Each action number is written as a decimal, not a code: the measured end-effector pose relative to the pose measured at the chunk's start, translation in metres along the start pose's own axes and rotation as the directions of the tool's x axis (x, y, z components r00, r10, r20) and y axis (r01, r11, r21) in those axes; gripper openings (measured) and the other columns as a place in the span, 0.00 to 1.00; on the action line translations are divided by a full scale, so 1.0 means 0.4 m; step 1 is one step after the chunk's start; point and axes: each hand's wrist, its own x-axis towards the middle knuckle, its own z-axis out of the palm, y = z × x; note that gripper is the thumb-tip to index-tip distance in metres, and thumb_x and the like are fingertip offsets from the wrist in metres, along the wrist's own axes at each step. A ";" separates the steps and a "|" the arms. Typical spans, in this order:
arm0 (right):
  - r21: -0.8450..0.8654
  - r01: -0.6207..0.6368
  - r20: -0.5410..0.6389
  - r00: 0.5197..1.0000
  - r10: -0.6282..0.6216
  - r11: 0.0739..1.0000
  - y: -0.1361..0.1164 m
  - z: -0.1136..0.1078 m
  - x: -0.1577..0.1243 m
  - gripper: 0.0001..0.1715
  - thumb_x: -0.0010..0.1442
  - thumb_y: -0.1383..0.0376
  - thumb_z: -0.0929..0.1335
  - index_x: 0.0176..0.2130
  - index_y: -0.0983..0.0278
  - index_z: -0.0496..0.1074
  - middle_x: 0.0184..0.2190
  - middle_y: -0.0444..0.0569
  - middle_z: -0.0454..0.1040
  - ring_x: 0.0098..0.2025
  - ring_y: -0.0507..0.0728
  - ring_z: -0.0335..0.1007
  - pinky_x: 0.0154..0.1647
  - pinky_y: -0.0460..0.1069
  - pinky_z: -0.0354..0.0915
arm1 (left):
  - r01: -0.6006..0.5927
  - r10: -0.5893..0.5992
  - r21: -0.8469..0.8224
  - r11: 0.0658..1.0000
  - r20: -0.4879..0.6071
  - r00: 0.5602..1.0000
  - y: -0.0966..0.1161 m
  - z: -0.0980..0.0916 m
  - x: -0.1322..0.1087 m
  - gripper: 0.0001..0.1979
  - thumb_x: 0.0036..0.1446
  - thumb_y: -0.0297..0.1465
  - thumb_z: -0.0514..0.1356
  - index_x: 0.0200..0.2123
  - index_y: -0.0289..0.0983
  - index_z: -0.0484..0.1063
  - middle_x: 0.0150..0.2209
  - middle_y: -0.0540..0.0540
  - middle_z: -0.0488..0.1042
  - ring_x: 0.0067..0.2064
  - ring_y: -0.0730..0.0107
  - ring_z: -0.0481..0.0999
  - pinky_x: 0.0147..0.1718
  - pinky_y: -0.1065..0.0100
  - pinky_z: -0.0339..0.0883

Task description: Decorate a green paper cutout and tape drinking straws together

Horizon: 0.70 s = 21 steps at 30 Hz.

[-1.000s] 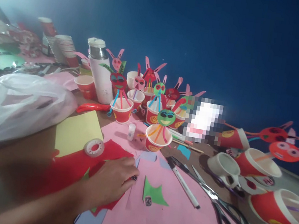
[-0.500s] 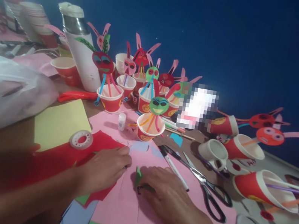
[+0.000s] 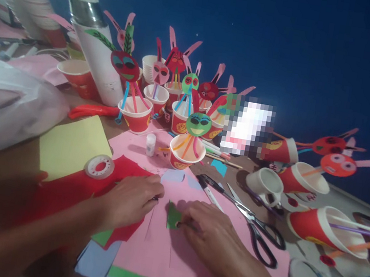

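Observation:
My left hand point(image 3: 128, 200) rests on the pink paper sheet point(image 3: 165, 253) with its fingers curled and pinched on a small dark thing at the fingertips that I cannot make out. My right hand point(image 3: 214, 235) lies just to its right, fingers pressed on a small green paper scrap point(image 3: 172, 215) that stands partly lifted off the sheet. A white pen point(image 3: 209, 193) and black-handled scissors point(image 3: 256, 223) lie just beyond my right hand. A red paper sheet point(image 3: 66, 189) with a tape roll point(image 3: 99, 166) on it lies under my left forearm.
Several red paper cups with paper faces on straws point(image 3: 189, 146) stand at the back, more lie tipped at the right point(image 3: 312, 223). A white flask point(image 3: 93, 47), a small glue bottle point(image 3: 150, 144), a yellow sheet point(image 3: 70, 145) and a white plastic bag point(image 3: 2, 103) are on the left.
My right hand came into view and settled on the green scrap, lifting its edge. My left hand stayed in place, and the view shifted down and left.

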 end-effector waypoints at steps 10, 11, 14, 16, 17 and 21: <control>-0.099 0.133 -0.282 0.947 -0.156 0.986 0.029 0.022 -0.017 0.08 0.61 0.73 0.63 0.33 0.63 0.69 0.28 0.45 0.74 0.32 0.54 0.68 0.36 0.49 0.56 | 0.047 -0.047 0.023 0.999 -0.002 0.999 0.004 0.003 0.008 0.08 0.57 0.26 0.48 0.32 0.39 0.67 0.35 0.48 0.70 0.35 0.66 0.70 0.29 0.67 0.54; -0.173 0.176 -0.300 0.928 -0.222 0.969 0.035 0.027 -0.020 0.09 0.62 0.73 0.62 0.35 0.63 0.70 0.29 0.46 0.75 0.33 0.55 0.68 0.36 0.50 0.56 | 0.051 -0.051 0.016 0.999 -0.001 0.999 0.004 0.004 0.008 0.08 0.57 0.26 0.48 0.31 0.39 0.67 0.35 0.48 0.69 0.34 0.66 0.70 0.28 0.68 0.54; -0.330 0.296 -0.254 0.886 -0.387 0.896 0.052 0.041 -0.025 0.12 0.64 0.74 0.61 0.43 0.64 0.70 0.34 0.49 0.77 0.38 0.56 0.69 0.41 0.52 0.55 | 0.053 -0.053 0.004 0.999 0.001 0.999 0.004 0.004 0.008 0.08 0.57 0.26 0.48 0.30 0.38 0.66 0.34 0.49 0.69 0.33 0.68 0.69 0.28 0.68 0.54; -0.370 0.371 -0.228 0.853 -0.470 0.852 0.062 0.050 -0.028 0.13 0.65 0.75 0.60 0.43 0.65 0.70 0.38 0.50 0.77 0.42 0.57 0.68 0.43 0.54 0.55 | 0.047 -0.047 -0.001 0.999 0.000 0.999 0.002 0.004 0.010 0.08 0.57 0.26 0.49 0.28 0.38 0.65 0.33 0.49 0.68 0.32 0.68 0.68 0.28 0.68 0.54; -0.380 0.398 -0.223 0.837 -0.500 0.835 0.066 0.055 -0.030 0.13 0.65 0.75 0.59 0.41 0.65 0.70 0.40 0.50 0.77 0.43 0.57 0.68 0.44 0.54 0.55 | 0.043 -0.043 -0.007 0.999 -0.001 0.999 0.000 0.004 0.011 0.08 0.57 0.27 0.49 0.28 0.38 0.65 0.33 0.50 0.68 0.32 0.69 0.68 0.29 0.68 0.54; -0.373 0.453 -0.177 0.822 -0.541 0.810 0.075 0.063 -0.043 0.13 0.66 0.74 0.60 0.33 0.66 0.69 0.38 0.49 0.78 0.41 0.56 0.69 0.44 0.55 0.55 | 0.018 -0.020 -0.030 0.999 -0.055 0.998 -0.010 0.007 0.012 0.07 0.57 0.27 0.50 0.27 0.38 0.64 0.31 0.51 0.66 0.30 0.71 0.67 0.27 0.68 0.53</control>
